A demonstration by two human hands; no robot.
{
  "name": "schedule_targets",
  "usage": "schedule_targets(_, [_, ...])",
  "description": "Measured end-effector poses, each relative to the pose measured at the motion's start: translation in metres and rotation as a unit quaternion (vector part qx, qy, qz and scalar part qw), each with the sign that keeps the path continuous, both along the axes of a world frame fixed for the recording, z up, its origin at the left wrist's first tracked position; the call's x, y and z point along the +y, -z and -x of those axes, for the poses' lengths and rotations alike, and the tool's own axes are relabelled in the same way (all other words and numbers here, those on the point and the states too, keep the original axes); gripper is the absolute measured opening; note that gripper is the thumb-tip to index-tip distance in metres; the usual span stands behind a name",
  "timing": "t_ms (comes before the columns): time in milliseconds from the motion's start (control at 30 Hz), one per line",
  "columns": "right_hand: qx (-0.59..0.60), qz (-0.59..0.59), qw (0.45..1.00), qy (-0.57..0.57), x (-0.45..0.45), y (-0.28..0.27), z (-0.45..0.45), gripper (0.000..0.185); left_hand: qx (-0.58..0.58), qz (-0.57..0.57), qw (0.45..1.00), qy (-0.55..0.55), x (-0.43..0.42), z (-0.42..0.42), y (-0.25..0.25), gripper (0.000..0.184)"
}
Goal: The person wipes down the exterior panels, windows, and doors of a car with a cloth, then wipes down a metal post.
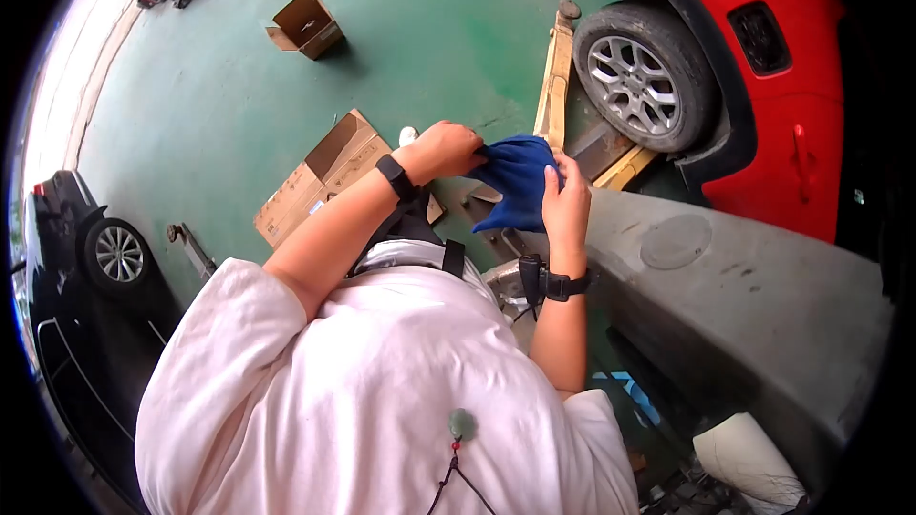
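Note:
A dark blue cloth (515, 181) is stretched between my two hands in front of my body, its lower edge hanging loose. My left hand (447, 148), with a black band on the wrist, is closed on the cloth's left upper corner. On the other side, my right hand (567, 202) grips the right edge, thumb toward me and fingers partly hidden behind the fabric. A black strap with a small device is on my right wrist.
A grey metal surface (744, 277) extends at the right. Beyond it are a red car (797, 124) and a yellow lift arm (555, 86). Cardboard boxes (320, 172) lie on the green floor (429, 29). A black car (72, 324) stands at the left.

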State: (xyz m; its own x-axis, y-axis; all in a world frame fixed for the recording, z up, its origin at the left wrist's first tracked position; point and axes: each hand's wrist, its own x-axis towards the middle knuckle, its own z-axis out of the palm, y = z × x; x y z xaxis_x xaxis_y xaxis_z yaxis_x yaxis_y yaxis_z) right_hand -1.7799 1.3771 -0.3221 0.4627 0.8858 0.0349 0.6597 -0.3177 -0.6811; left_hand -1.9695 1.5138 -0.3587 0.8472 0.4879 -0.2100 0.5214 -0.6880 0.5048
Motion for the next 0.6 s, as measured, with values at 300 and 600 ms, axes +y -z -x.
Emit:
schedule_targets(300, [0.014,0.221,0.949,-0.226,0.185,0.048,0.03,0.033,-0.04,0.066,0.986,-0.145,0.142,0.076,0.04,0.048])
schedule_targets(600, [-0.005,0.262,0.89,-0.372,0.402,0.013,0.06,0.054,-0.079,0.067,0.962,-0.252,0.287,0.134,0.006,0.04])
